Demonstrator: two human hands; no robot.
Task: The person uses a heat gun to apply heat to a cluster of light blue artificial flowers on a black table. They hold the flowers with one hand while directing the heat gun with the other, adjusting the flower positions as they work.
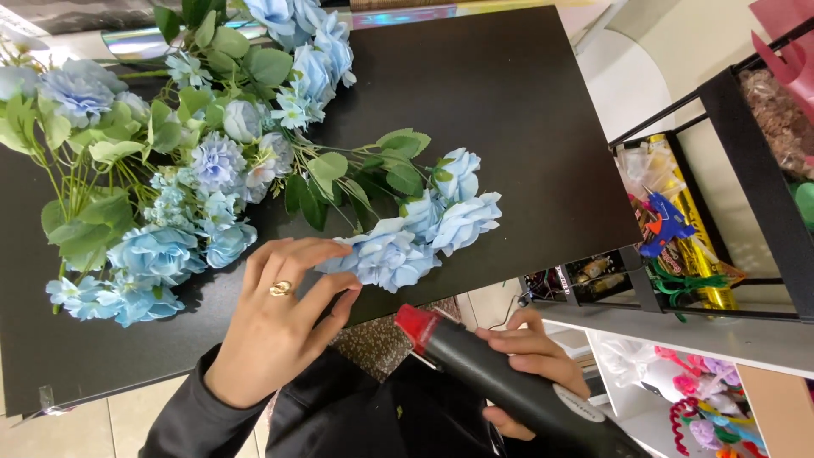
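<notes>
Heat is the likely hazard: the right hand [530, 360] is clamped round a dark glue gun [509, 382] whose red nozzle points toward the left hand [284, 326], just beside it. That left hand lies flat and spread, fingertips [339, 254] touching a pale blue artificial rose [386, 259] at the near edge of the black tabletop [526, 110]. A slip could, I judge, bring the nozzle onto the fingers or petals, scorching fabric or stringing glue across the board. The rose also sits close to the edge and might slide off. Beyond the left hand sprawl more blue blooms and green leaves [170, 170], crowding its far side. To the right of the right hand stands a black wire rack [746, 144] holding a blue tool and gold wrapping.
</notes>
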